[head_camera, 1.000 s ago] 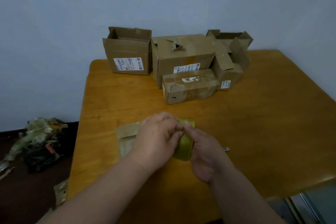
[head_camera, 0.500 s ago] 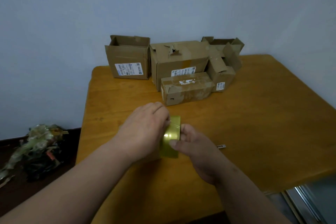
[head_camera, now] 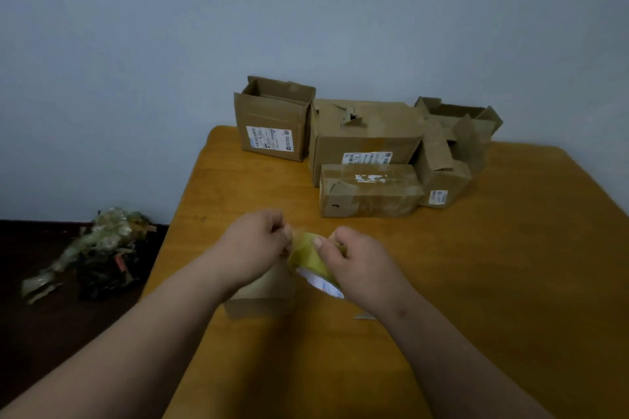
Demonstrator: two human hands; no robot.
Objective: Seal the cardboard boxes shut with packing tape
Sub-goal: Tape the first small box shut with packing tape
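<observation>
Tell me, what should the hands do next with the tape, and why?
Probably pull the loose end out longer. The right hand holds the tape roll, the left hand pinches its free end, and only a short bit is peeled. The small box beneath shows no fresh strip yet.

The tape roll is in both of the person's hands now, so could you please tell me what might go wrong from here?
1. The left hand pinches the loose tape end off the tape roll held by the right hand; the thin strip could fold and stick to itself.
2. The small box lies mostly hidden under the forearm, so tape may land crooked.
</observation>
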